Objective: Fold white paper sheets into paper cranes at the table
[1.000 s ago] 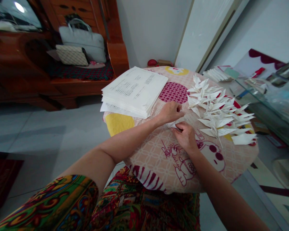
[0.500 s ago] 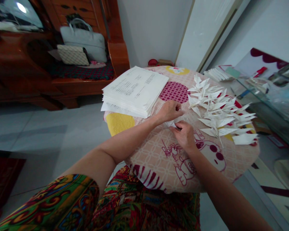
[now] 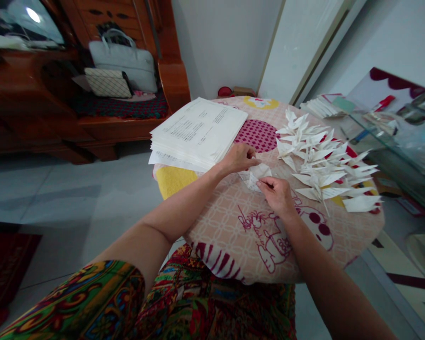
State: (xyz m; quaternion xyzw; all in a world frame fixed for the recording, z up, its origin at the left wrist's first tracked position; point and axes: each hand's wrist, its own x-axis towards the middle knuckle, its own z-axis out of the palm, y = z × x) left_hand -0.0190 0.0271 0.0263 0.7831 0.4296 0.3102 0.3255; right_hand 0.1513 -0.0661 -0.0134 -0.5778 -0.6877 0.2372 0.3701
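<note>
Between my two hands is a creased piece of white paper (image 3: pixel 252 179), partly spread out just above the round table's cloth. My left hand (image 3: pixel 238 158) is closed at its far left side, fingers curled and pinching the edge. Thumb and fingers of my right hand (image 3: pixel 276 192) pinch the near right edge. Folded paper cranes (image 3: pixel 318 153) with pointed wings lie crowded together to the right of my hands. Left of them sits a thick stack of printed paper sheets (image 3: pixel 201 132).
A patterned cloth (image 3: pixel 230 231) covers the round table. Beyond its right edge stands a glass-topped surface (image 3: pixel 386 146) holding papers and a red-capped item. At the back left, a wooden bench (image 3: pixel 170 80) bears a grey handbag (image 3: pixel 127 61) and a checked pouch (image 3: pixel 108 82).
The paper has spread from a small folded shape into a wider, opened one. My hands have moved apart, the left one leftward and the right one slightly to the right.
</note>
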